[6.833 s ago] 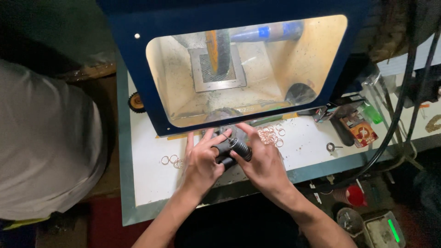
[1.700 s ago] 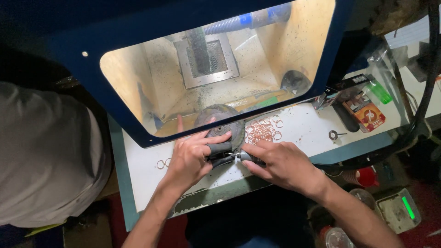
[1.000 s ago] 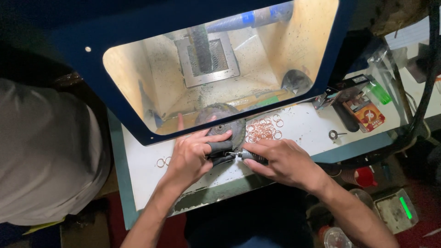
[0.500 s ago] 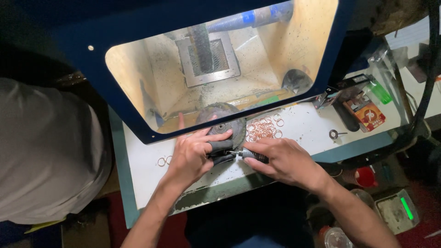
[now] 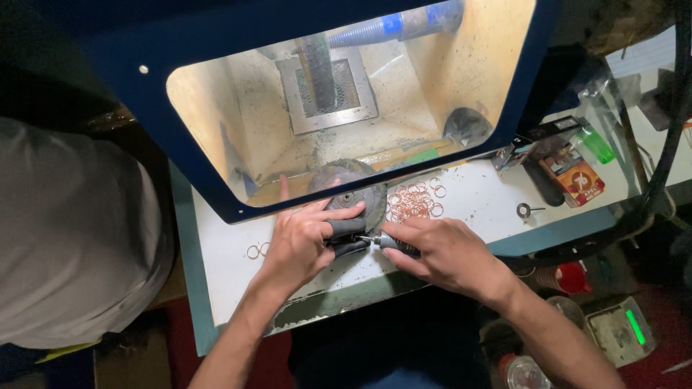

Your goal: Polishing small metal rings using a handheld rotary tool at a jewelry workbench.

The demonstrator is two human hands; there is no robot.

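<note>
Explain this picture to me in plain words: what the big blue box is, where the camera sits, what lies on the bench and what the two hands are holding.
The camera is worn on the person's head and looks down at their own two hands. The blue box is a hood with a lit, pale inside; a ribbed hose enters it at the top, above a metal grille. It stands on a white bench.

The left hand presses a dark rubbery piece against a round grey disc at the hood's mouth. The right hand holds a slim pen-like tool, its tip pointing at that piece.

On the bench lie many small coppery rings beside the disc, and two more rings left of the left hand. Another person's grey sleeve shows at the left edge.
</note>
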